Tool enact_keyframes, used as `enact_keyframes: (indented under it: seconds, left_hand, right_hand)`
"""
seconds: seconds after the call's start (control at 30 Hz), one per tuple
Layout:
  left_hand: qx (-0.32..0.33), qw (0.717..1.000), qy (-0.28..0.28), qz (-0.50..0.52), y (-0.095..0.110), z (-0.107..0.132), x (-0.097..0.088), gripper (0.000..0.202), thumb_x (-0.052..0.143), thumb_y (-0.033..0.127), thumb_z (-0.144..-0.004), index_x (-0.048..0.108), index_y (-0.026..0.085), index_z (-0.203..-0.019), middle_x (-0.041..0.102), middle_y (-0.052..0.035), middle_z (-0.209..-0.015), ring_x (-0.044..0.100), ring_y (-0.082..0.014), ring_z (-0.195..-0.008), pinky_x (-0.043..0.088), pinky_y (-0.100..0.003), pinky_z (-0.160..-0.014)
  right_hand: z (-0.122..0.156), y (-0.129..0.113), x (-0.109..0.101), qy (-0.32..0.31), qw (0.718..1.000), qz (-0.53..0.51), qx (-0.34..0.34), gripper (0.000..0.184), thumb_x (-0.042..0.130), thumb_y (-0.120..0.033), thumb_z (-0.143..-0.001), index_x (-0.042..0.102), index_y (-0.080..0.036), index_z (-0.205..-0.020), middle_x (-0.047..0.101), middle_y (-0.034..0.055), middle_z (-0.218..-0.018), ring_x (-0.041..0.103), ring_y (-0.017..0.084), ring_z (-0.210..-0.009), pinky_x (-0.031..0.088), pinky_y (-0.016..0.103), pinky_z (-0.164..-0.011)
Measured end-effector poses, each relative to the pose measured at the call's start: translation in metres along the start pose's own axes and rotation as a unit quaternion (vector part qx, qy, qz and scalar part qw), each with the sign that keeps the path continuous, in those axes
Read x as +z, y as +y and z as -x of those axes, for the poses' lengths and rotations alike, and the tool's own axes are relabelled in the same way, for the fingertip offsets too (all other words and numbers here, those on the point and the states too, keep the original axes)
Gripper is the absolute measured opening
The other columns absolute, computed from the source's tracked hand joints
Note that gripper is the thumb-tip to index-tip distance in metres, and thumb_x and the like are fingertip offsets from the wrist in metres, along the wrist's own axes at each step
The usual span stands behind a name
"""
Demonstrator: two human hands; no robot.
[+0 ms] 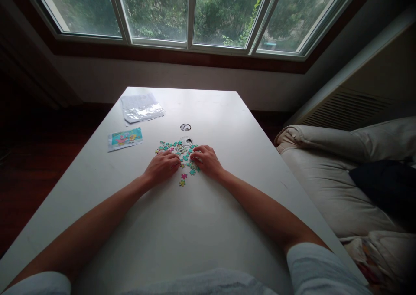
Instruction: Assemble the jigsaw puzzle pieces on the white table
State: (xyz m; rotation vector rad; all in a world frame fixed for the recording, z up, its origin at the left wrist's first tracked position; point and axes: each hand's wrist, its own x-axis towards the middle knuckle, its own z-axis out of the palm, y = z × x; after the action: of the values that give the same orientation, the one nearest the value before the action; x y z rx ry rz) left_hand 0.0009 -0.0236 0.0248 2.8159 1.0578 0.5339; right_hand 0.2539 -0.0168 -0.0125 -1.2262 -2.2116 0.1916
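Observation:
Several small jigsaw pieces [182, 149], teal, pink and yellow, lie scattered in the middle of a white table [169, 225]. My left hand [161, 166] rests palm down on the near left part of the pile, fingers curled onto pieces. My right hand [206, 159] lies on the right part of the pile, fingers bent over pieces. What each fingertip pinches is too small to make out. A lone yellow piece [182, 183] sits just nearer me.
A small picture card [125, 139] lies left of the pile, with a clear plastic bag [141, 107] over paper beyond it. Two round cable holes [185, 127] sit past the pieces. A cushioned sofa [338, 173] stands at the right, windows [191, 13] ahead.

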Motion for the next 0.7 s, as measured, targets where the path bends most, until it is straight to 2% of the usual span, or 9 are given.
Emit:
enact_keyframes:
  seconds: [0.13,0.23,0.43,0.6,0.7]
  left_hand:
    - [-0.013,1.0,0.01,-0.004,-0.001,0.0,-0.002,0.025,0.048,0.028,-0.1,0.072,0.022,-0.095,0.073,-0.0053,-0.097,0.06,-0.0212,-0.096,0.046,-0.038,-0.091]
    - [-0.037,0.999,0.023,-0.019,-0.004,0.001,-0.003,0.025,0.049,0.029,-0.099,0.072,0.023,-0.094,0.072,-0.0052,-0.095,0.06,-0.0216,-0.093,0.046,-0.038,-0.088]
    - [-0.093,0.993,0.025,-0.073,-0.002,0.002,-0.006,0.025,0.05,0.031,-0.099,0.071,0.022,-0.091,0.069,-0.0064,-0.089,0.058,-0.0234,-0.087,0.045,-0.038,-0.077]
    - [-0.067,0.994,0.0,-0.088,0.012,0.002,-0.015,0.023,0.05,0.032,-0.099,0.071,0.022,-0.096,0.068,-0.0068,-0.087,0.058,-0.0226,-0.086,0.046,-0.038,-0.078]
    - [-0.034,0.996,-0.028,-0.081,0.02,0.002,-0.017,0.018,0.053,0.028,-0.097,0.069,0.023,-0.101,0.068,-0.0069,-0.098,0.058,-0.0232,-0.093,0.046,-0.038,-0.082]
  right_hand:
    - [0.001,-0.004,-0.003,0.004,1.0,0.004,0.006,0.01,0.068,-0.029,-0.09,0.073,-0.028,-0.099,0.066,0.006,-0.117,0.052,0.027,-0.116,0.038,0.047,-0.105]
    - [0.002,-0.01,-0.005,-0.004,1.0,0.016,0.008,0.009,0.07,-0.033,-0.089,0.072,-0.027,-0.095,0.065,0.0062,-0.118,0.052,0.027,-0.115,0.037,0.047,-0.105]
    - [0.003,-0.017,-0.006,-0.022,0.999,0.028,0.012,0.01,0.068,-0.026,-0.09,0.07,-0.027,-0.099,0.066,0.0065,-0.116,0.051,0.027,-0.115,0.037,0.047,-0.104]
    - [0.002,-0.017,-0.007,-0.033,0.999,0.032,0.007,0.01,0.068,-0.024,-0.089,0.07,-0.027,-0.098,0.065,0.0064,-0.116,0.051,0.028,-0.114,0.038,0.046,-0.103]
    - [0.0,-0.015,-0.007,-0.046,0.999,0.024,-0.002,0.01,0.068,-0.023,-0.088,0.069,-0.026,-0.097,0.064,0.0061,-0.115,0.051,0.027,-0.113,0.038,0.045,-0.103]
